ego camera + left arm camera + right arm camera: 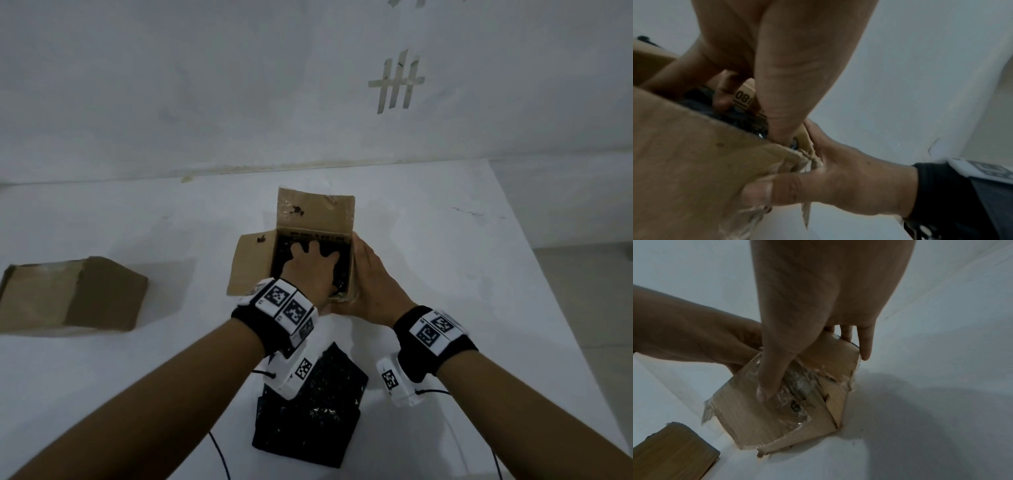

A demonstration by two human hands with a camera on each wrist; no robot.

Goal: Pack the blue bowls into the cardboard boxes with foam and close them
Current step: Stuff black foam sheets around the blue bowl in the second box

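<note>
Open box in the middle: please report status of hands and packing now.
Left hand flat inside open box, pressing black foam. Right hand holds box's right side. No blue bowl visible. Spare foam lies near; flaps not closed.

1. Two cardboard boxes: one open cardboard box with its flaps up, and one closed cardboard box lying well apart to its left.
2. Two pieces of black foam: one inside the open box, one loose foam block on the near counter.
3. Two hands: left hand, right hand.
4. Two wristbands with printed markers: left wristband, right wristband.
</note>
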